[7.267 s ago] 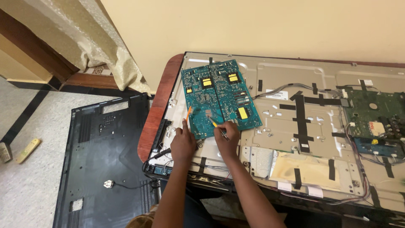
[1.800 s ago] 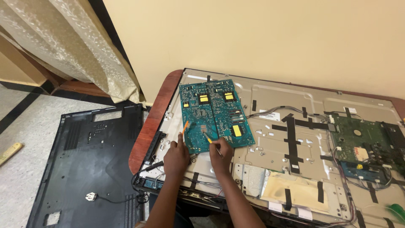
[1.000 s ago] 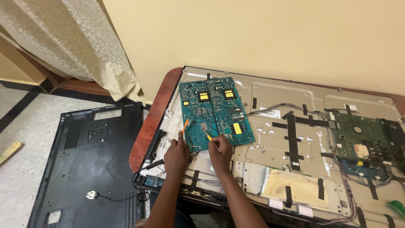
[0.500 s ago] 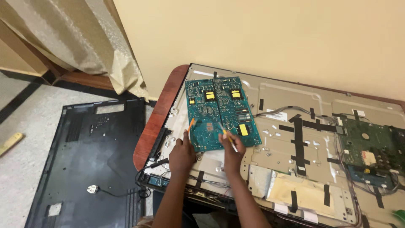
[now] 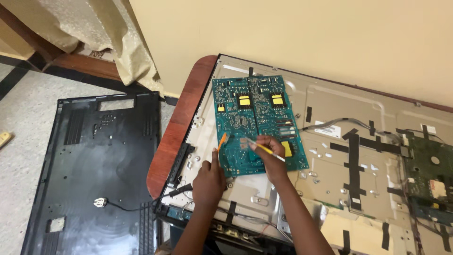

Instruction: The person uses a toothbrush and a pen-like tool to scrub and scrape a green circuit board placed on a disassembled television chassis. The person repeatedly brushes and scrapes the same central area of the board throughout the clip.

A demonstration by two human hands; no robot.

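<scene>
A blue-green circuit board (image 5: 245,115) with yellow components lies on the bare metal back of an opened flat television (image 5: 330,170). My left hand (image 5: 209,179) rests at the board's near left edge and grips a thin orange tool (image 5: 221,140) whose tip touches the board. My right hand (image 5: 268,155) lies on the board's near part and holds a slim yellow-handled tool (image 5: 266,150) whose tip points left onto the board.
The television lies on a brown wooden table (image 5: 177,127) against a cream wall. Its black plastic back cover (image 5: 89,170) lies on the floor to the left. A second green board (image 5: 432,174) sits at the right. Black tape strips and grey cables cross the panel. A curtain (image 5: 94,28) hangs upper left.
Both hands stay at the near edge of the board with their tools. The camera view has shifted slightly; the right hand's tool has tilted a little.
</scene>
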